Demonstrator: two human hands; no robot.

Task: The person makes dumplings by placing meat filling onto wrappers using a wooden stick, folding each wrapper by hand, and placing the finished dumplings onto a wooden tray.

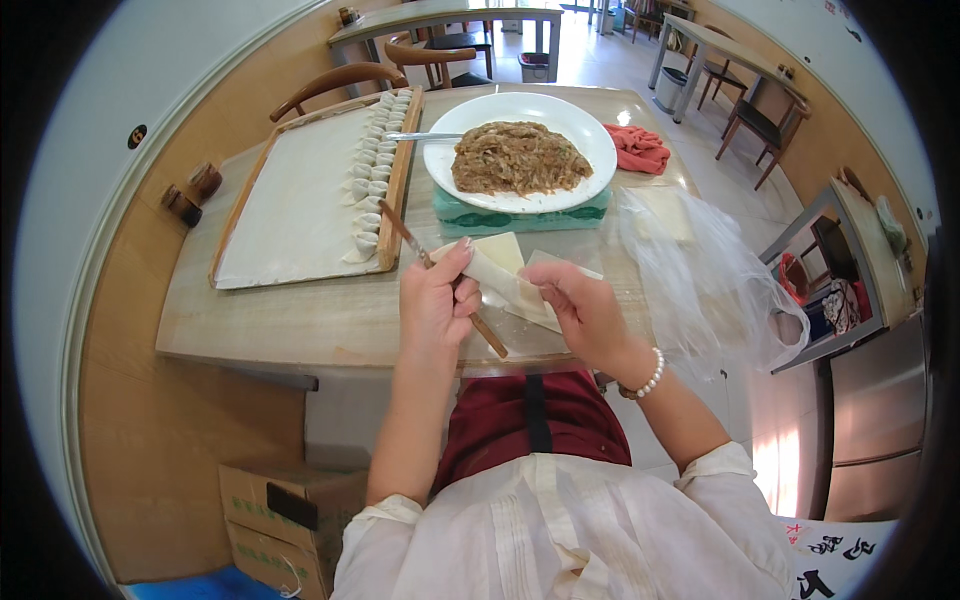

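Note:
My left hand [442, 300] grips a thin wooden stick [491, 335] that slants through the fist, and its thumb pinches one end of a rolled dough wrapper [499, 279]. At the wrapper's other end are the fingertips of my right hand [581, 307]. Flat square wrappers [504, 250] lie on the table beneath. Beyond them, a white plate [517, 109] holds a mound of minced filling [520, 159], with a metal utensil handle [425, 136] over its left rim. Folded wontons [366, 241] line the right side of a wood-framed tray [391, 247] at left.
The plate rests on a green package [521, 216]. A red cloth [637, 148] lies right of it. A clear plastic bag [712, 300] with a stack of wrappers [664, 214] spreads over the table's right side. Two jars [193, 196] stand by the left wall.

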